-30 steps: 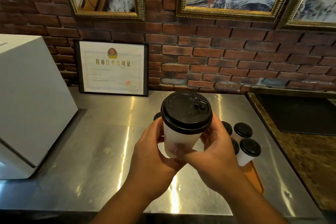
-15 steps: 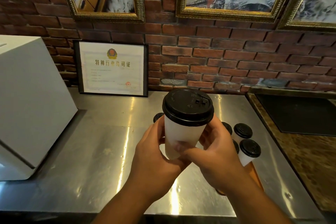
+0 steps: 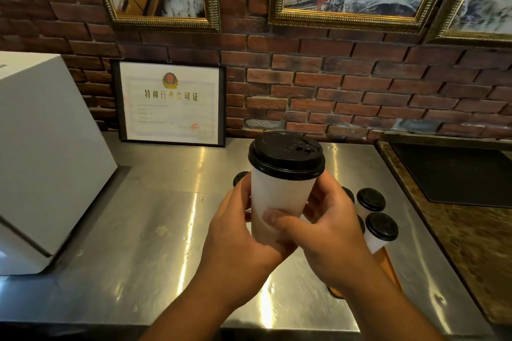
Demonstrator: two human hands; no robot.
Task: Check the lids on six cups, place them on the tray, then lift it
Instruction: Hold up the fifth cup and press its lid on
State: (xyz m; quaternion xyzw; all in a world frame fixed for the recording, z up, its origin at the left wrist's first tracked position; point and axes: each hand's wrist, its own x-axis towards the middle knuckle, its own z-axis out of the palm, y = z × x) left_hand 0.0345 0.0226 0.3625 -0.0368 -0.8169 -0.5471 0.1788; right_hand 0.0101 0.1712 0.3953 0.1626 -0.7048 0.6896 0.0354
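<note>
A white paper cup (image 3: 279,202), sealed with a black lid (image 3: 286,153), is held upright above a steel counter (image 3: 138,230), the left hand (image 3: 238,241) and right hand (image 3: 329,238) both wrapped around its body. Its contents are hidden. Just behind it, other lidded cups (image 3: 381,230) cluster at an orange tray (image 3: 389,267). A framed certificate (image 3: 170,102) leaning on the brick wall (image 3: 360,86) reads "特种行业许可证".

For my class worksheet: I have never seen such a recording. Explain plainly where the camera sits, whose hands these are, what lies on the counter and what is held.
No machine here: a person wears one camera on the head, looking forward and down at their own arms. The left hand and right hand hold a white cup with a black lid above the steel counter. Behind them stand more lidded cups, partly hidden; an orange tray shows under the nearest. A white box stands at left, a framed certificate against the brick wall.
</note>
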